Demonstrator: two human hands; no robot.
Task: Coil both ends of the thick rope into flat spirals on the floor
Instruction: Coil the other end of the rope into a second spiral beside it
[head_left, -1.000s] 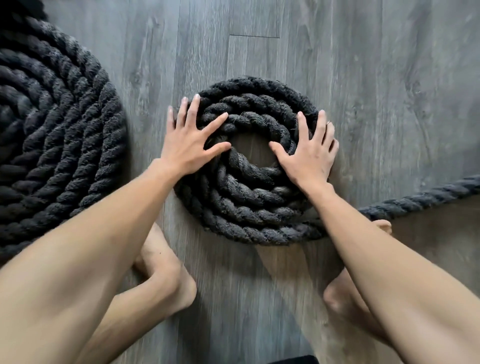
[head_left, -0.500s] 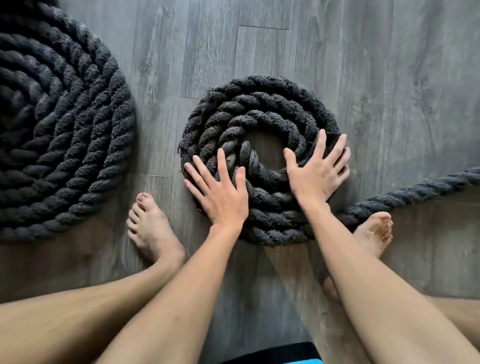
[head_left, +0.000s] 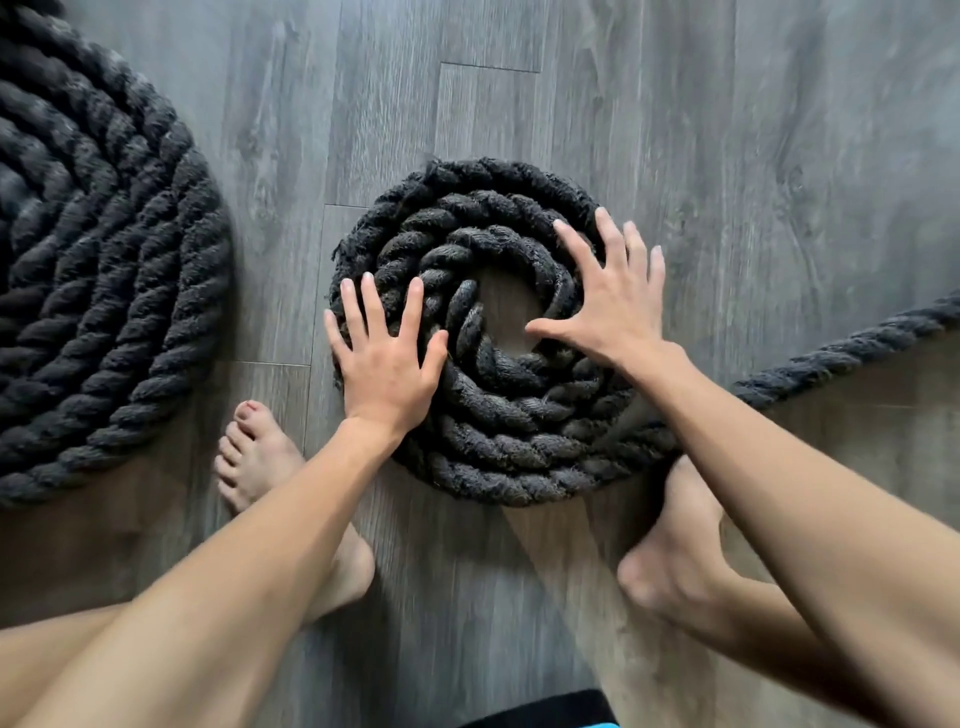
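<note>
A thick black rope forms a small flat spiral (head_left: 483, 208) on the grey wood floor, with a bare gap of floor at its centre. My left hand (head_left: 387, 358) presses flat on the spiral's left side, fingers spread. My right hand (head_left: 613, 306) lies flat on the right side, fingers spread, thumb reaching toward the centre gap. The loose rope tail (head_left: 852, 343) runs off from the spiral's lower right to the right edge. A larger finished spiral (head_left: 93, 291) of the same rope fills the left of the view.
My bare left foot (head_left: 260, 457) stands between the two spirals. My right foot (head_left: 675, 540) stands just below the small spiral's lower right. Open grey plank floor (head_left: 727, 130) lies beyond and to the right.
My left hand slid from the spiral's lower part up its left side. My right hand moved up the right side and spread wider. The spiral has turned slightly.
</note>
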